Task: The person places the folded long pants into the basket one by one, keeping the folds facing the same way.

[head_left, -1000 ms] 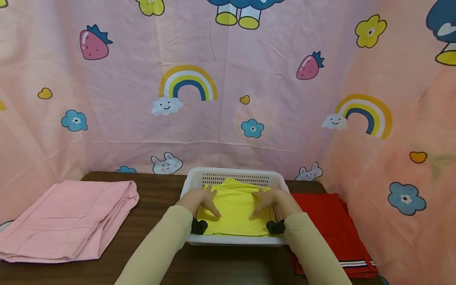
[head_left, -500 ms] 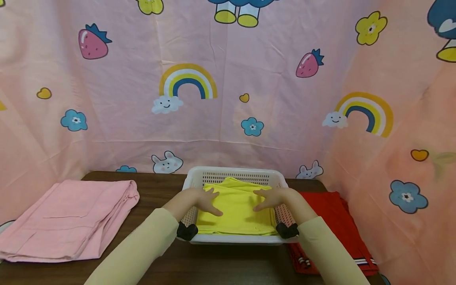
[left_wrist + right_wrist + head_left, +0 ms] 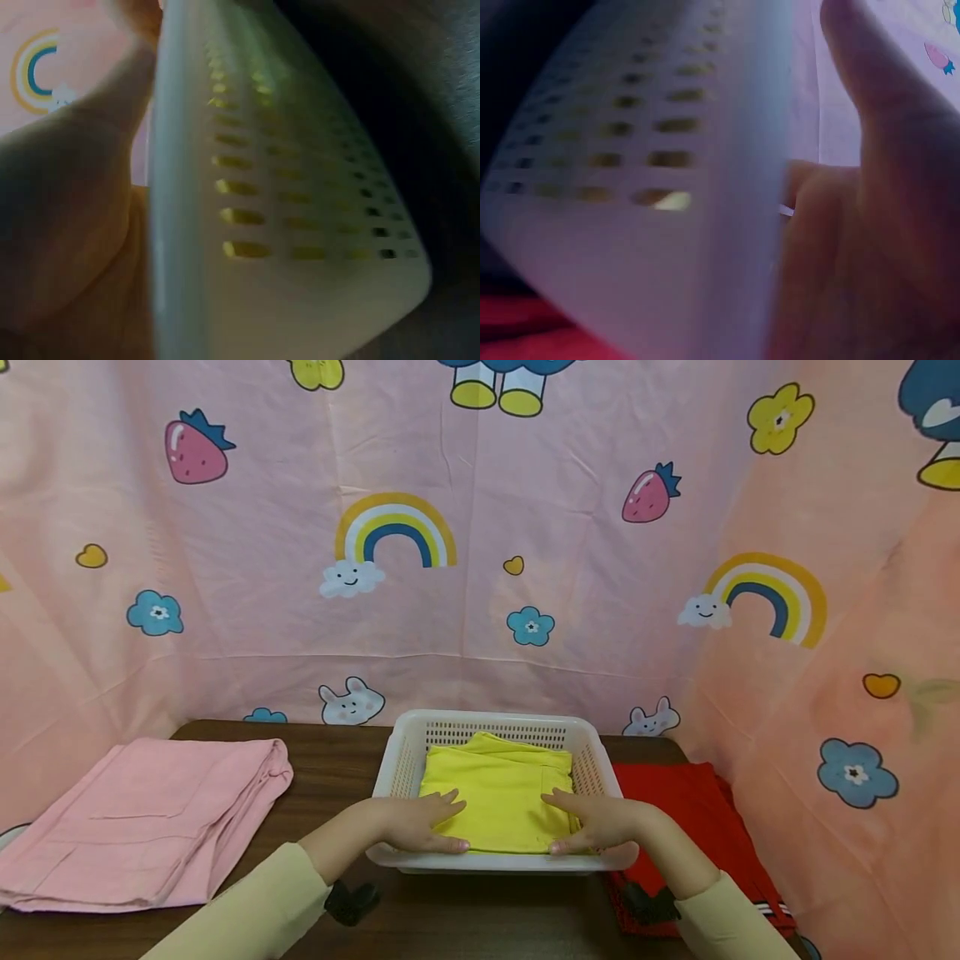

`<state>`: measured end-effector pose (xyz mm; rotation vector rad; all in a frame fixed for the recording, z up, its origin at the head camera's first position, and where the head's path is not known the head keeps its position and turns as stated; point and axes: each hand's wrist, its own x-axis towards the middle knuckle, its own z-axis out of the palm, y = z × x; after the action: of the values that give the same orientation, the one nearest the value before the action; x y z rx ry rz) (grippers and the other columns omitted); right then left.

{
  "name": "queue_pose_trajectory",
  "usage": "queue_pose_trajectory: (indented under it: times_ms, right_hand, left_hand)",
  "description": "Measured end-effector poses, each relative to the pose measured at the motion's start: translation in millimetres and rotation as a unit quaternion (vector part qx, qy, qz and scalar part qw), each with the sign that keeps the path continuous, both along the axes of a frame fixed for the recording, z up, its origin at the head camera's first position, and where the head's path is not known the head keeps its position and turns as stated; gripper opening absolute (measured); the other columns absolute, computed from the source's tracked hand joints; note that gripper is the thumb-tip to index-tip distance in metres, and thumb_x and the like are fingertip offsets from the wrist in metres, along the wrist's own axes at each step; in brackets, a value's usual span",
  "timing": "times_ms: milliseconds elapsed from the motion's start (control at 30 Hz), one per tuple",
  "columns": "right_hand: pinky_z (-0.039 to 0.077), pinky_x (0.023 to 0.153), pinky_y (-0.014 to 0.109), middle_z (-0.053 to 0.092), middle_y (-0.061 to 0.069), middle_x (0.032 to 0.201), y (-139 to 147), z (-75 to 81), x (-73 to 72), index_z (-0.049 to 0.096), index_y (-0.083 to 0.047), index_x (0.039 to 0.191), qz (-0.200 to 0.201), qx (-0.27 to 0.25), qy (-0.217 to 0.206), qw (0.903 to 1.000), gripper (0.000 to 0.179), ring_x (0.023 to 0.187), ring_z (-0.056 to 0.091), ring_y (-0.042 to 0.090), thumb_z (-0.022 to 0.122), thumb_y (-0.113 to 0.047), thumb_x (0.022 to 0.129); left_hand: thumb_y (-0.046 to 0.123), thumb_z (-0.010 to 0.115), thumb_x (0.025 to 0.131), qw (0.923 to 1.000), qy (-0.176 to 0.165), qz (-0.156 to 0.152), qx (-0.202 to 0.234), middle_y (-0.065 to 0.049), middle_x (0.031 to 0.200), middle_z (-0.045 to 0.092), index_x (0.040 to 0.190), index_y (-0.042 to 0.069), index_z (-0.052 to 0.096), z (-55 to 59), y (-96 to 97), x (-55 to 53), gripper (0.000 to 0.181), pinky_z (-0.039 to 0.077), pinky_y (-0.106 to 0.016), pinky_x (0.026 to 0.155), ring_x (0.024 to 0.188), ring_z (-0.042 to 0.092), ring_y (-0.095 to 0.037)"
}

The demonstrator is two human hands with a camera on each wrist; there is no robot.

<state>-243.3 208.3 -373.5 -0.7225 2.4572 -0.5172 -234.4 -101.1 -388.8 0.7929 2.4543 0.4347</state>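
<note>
The left hand [image 3: 420, 823] and right hand [image 3: 603, 822] spread wide over the yellow cloth [image 3: 501, 797]. Soft, even touches should keep it flat.

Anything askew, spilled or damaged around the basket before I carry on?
No spill or damage shows. One slight oddity: the yellow cloth in the white basket has a slanted, peaked fold along its back edge, so it looks less square there than at the front.
</note>
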Motion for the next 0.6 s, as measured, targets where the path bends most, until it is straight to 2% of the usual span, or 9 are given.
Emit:
queue_pose_trajectory:
  times_ms: [167, 300, 433, 600]
  right_hand:
    - [0.022, 0.108, 0.057, 0.026, 0.018, 0.153, 5.5, -8.6, 13.4, 0.033, -0.008, 0.149, 0.018, -0.025, 0.001, 0.9995, 0.088, 0.139, 0.024, 0.036, 0.072, -0.048, 0.081]
    - [0.024, 0.106, 0.059, 0.028, 0.015, 0.153, 8.0, -13.0, 20.2, 0.034, -0.010, 0.149, 0.030, -0.049, 0.001, 0.9983, 0.088, 0.138, 0.026, 0.035, 0.075, -0.043, 0.079]
    - [0.029, 0.104, 0.056, 0.034, 0.006, 0.151, 9.7, -16.3, 26.0, 0.035, -0.017, 0.149, 0.048, -0.045, -0.004, 0.9978, 0.090, 0.135, 0.032, 0.029, 0.081, -0.037, 0.075]
    - [0.033, 0.103, 0.053, 0.039, -0.003, 0.148, 9.1, -19.9, 30.4, 0.040, -0.025, 0.147, 0.067, -0.029, 0.020, 0.9971, 0.086, 0.133, 0.037, 0.023, 0.084, -0.033, 0.073]
  left_hand:
    - [0.057, 0.047, 0.094, 0.9992, 0.001, -0.027, 0.028, -0.012, 0.157, 0.018, 0.151, 0.008, 0.028, -7.6, -6.0, 8.9, 0.078, 0.022, -0.046, 0.111, 0.142, 0.017, -0.028]
    - [0.055, 0.052, 0.092, 0.9980, -0.009, -0.036, 0.052, -0.011, 0.156, 0.023, 0.151, 0.007, 0.028, -11.3, -9.6, 12.2, 0.079, 0.022, -0.043, 0.111, 0.142, 0.019, -0.026]
    - [0.056, 0.059, 0.089, 0.9978, -0.009, -0.044, 0.049, -0.001, 0.153, 0.031, 0.150, 0.016, 0.034, -11.3, -12.0, 15.2, 0.077, 0.027, -0.042, 0.109, 0.138, 0.029, -0.021]
    - [0.060, 0.059, 0.087, 0.9983, 0.005, -0.052, 0.025, 0.013, 0.147, 0.037, 0.146, 0.029, 0.040, -13.2, -13.7, 17.1, 0.069, 0.036, -0.043, 0.102, 0.129, 0.042, -0.014]
